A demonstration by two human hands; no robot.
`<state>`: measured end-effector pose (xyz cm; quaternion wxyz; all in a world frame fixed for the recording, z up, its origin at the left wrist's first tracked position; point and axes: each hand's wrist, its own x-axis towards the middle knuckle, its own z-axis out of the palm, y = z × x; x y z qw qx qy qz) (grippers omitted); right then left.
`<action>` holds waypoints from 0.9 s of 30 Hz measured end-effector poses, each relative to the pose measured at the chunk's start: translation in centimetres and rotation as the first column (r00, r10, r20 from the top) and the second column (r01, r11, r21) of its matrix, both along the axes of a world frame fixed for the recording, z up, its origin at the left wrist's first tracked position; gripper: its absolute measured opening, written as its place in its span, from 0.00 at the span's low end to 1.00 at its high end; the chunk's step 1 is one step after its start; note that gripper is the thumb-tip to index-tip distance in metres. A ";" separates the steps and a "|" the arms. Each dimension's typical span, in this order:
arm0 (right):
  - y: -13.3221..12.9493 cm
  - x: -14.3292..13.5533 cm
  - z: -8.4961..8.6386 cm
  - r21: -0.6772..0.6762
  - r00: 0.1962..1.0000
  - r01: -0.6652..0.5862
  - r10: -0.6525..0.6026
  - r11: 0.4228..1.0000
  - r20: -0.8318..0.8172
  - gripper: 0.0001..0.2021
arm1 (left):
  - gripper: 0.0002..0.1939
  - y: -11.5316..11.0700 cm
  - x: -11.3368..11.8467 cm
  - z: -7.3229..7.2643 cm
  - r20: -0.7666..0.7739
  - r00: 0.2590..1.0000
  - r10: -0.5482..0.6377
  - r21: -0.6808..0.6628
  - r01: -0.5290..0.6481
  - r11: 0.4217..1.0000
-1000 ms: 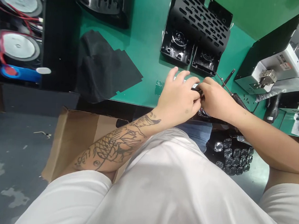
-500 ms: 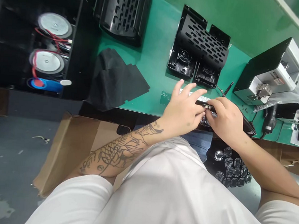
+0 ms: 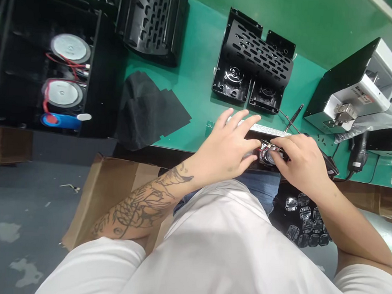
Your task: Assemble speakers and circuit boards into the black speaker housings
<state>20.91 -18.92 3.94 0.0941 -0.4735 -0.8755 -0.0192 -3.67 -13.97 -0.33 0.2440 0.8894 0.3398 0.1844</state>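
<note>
A small round metal-rimmed speaker (image 3: 267,155) with a bit of red wire beside it sits in a long black housing (image 3: 254,135) at the bench's front edge. My right hand (image 3: 300,161) is closed on the speaker, index finger over its top and thumb on its near side. On the left, my left hand (image 3: 227,147) has its thumb and index tips apart close to the red wire; its other fingers are spread over the housing. Whether it touches the wire I cannot tell. A white strip (image 3: 266,128) runs behind the housing.
Perforated black casings (image 3: 261,48) stand at the back, with black cloth (image 3: 151,112) to the left. An open black box (image 3: 108,82) holds round speakers. A screwdriver (image 3: 295,116), a silver-black machine (image 3: 351,86) and a black power tool (image 3: 359,151) lie right. Below are a carton (image 3: 102,189) and several small parts (image 3: 307,217).
My left hand has drawn back leftward, its thumb and index parting. More of the speaker shows now. My right hand stays at it, and the whole view has shifted slightly.
</note>
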 end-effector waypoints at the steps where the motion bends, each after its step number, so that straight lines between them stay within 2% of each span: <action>1: -0.4 0.2 0.1 -0.025 0.999 0.004 -0.003 1.000 0.032 0.08 | 0.14 0.1 -0.5 0.2 -0.043 0.999 -0.010 0.009 0.011 1.000; 2: -0.8 0.3 0.2 -0.046 0.998 0.007 -0.004 0.999 0.062 0.06 | 0.17 0.3 -0.9 0.4 -0.089 0.996 -0.018 0.009 0.019 1.000; 3: -1.0 0.5 0.3 -0.062 0.996 0.013 -0.007 0.998 0.091 0.11 | 0.19 0.6 -1.2 0.7 -0.139 0.990 -0.027 -0.002 0.027 1.000; 6: -1.3 0.9 0.6 -0.085 0.986 0.019 -0.004 0.996 0.167 0.34 | 0.24 1.4 -1.4 1.4 -0.297 0.951 -0.083 -0.052 0.070 0.996; 8: -1.0 1.0 0.8 -0.082 0.980 -0.002 0.019 0.997 0.200 0.40 | 0.24 2.0 -1.0 1.7 -0.386 0.915 -0.121 -0.054 0.108 0.993; 10: -0.6 1.0 0.8 -0.077 0.975 -0.024 0.041 0.997 0.220 0.39 | 0.22 2.3 -0.6 1.8 -0.428 0.894 -0.132 -0.011 0.141 0.990; 13: -0.2 1.1 0.6 -0.089 0.969 -0.056 0.076 0.994 0.236 0.37 | 0.19 2.6 -0.5 1.4 -0.370 0.918 -0.144 0.060 0.178 0.982; 16: 0.0 1.3 0.4 -0.098 0.963 -0.076 0.099 0.992 0.252 0.40 | 0.18 2.6 -1.1 0.7 -0.280 0.946 -0.164 0.031 0.179 0.983; 19: 0.3 1.7 0.1 -0.095 0.962 -0.090 0.111 0.991 0.248 0.33 | 0.18 2.7 -1.6 0.3 -0.237 0.957 -0.167 -0.030 0.164 0.986; 23: 0.9 2.4 -0.1 -0.134 0.977 -0.139 0.157 0.981 0.142 0.21 | 0.20 3.0 -2.1 0.0 -0.184 0.968 -0.171 -0.095 0.155 0.983; 27: 1.1 2.9 1.2 -0.185 0.988 -0.157 0.156 0.970 -0.017 0.20 | 0.21 3.2 -2.7 -0.1 -0.065 0.985 -0.159 -0.125 0.150 0.981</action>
